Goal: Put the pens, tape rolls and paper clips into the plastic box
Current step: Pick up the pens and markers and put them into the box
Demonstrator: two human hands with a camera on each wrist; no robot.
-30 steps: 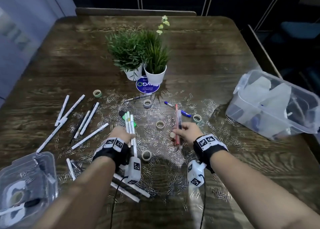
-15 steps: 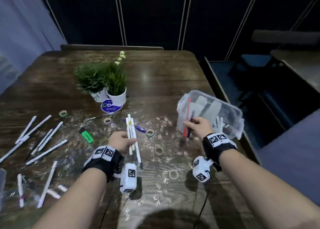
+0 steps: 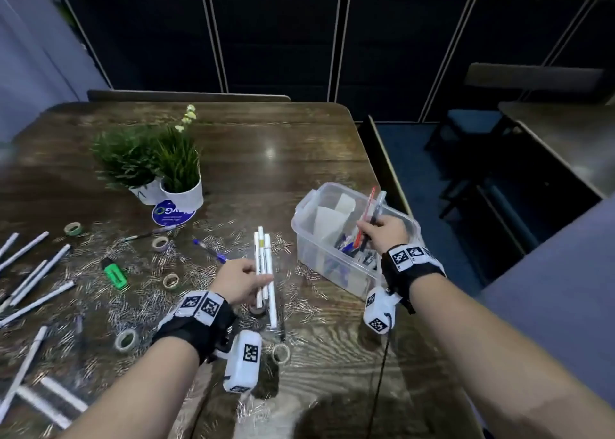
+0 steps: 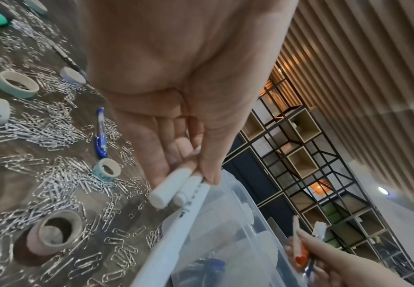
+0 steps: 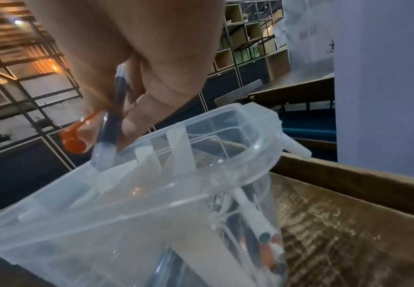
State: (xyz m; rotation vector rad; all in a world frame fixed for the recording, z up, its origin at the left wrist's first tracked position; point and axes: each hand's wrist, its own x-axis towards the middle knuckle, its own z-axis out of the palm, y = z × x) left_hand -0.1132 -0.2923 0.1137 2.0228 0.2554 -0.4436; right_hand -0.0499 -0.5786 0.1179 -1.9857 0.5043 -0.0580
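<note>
While the right hand (image 3: 382, 232) grips two pens (image 3: 372, 212) over the box (image 3: 319, 239) at centre right for dropping, white pens (image 3: 264, 265) are kept clasped in the left hand (image 3: 238, 280), awaiting their turn.

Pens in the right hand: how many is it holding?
2: a red pen and a clear pen with a dark core, side by side in the right hand above the plastic box. Fingers might hide another.
</note>
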